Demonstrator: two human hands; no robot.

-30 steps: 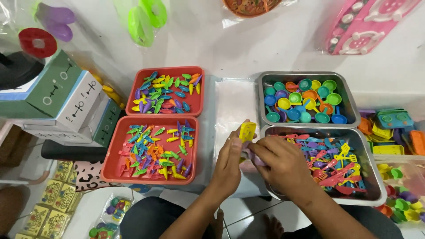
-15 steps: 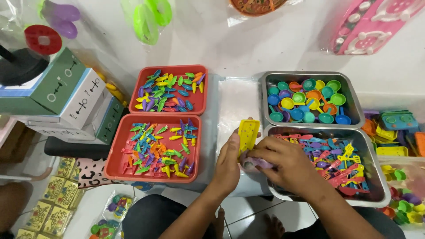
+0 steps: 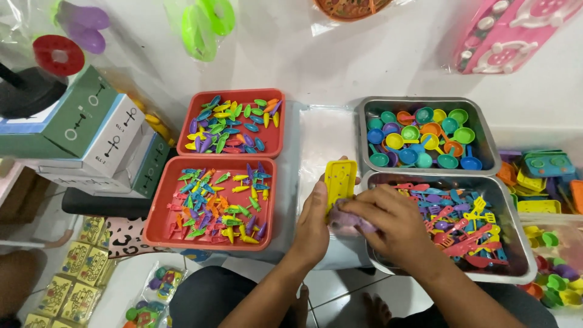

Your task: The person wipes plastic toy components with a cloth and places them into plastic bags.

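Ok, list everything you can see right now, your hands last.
Red plastic trays: two, left of centre, holding small multicoloured pieces.
Metal trays: two, right; far one holds toy pans, near one toy utensils.
Yellow plastic strip: one, upright, in the left hand.
Pale purple piece: one, under the right hand.
Green and white cardboard boxes: stacked, far left.
Pink toy board: one, top right.
Left hand: grips the strip.
Right hand: on the purple piece.

Two red trays (image 3: 270, 149) of small toys, stacked boxes (image 3: 91, 140) beside.
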